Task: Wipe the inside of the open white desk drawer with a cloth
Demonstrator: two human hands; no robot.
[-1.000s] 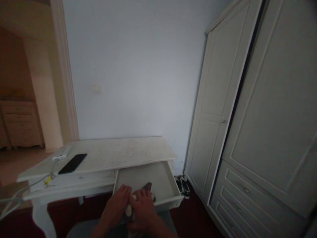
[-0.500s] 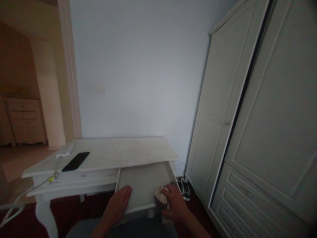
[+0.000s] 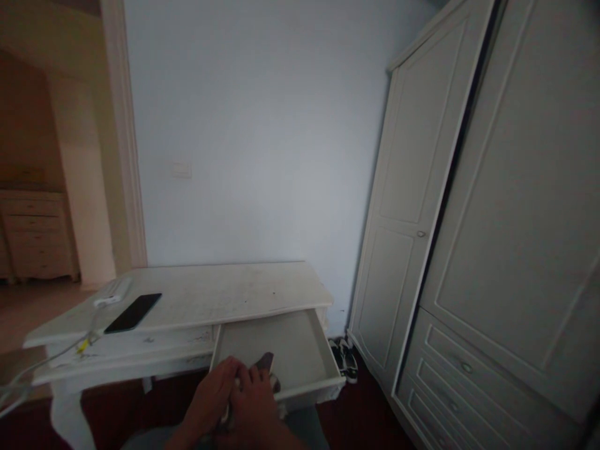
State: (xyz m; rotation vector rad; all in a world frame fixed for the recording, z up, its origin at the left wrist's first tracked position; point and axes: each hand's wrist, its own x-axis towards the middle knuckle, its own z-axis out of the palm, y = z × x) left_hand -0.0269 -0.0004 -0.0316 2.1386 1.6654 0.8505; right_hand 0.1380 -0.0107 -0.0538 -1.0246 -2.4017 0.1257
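Note:
A white desk drawer (image 3: 300,350) is pulled out at the right half of the white desk (image 3: 201,287). My right hand (image 3: 255,400) is closed on a brownish-grey cloth (image 3: 265,361), pressing it at the drawer's front left corner. Part of the cloth sticks out above and beside the fingers. My left hand (image 3: 210,387) lies right against my right hand, its fingers curled over the drawer's left front edge. That corner and some of the left fingertips are hidden behind the hands.
A black phone (image 3: 134,312) and a white power strip (image 3: 112,294) with a cable lie on the desk's left side. Dark sneakers (image 3: 345,361) stand on the red floor right of the drawer. A tall white wardrobe (image 3: 394,206) rises at the right.
My right hand has carried the cloth from the drawer's right front corner leftward to the left front corner, beside my left hand. The view has shifted slightly.

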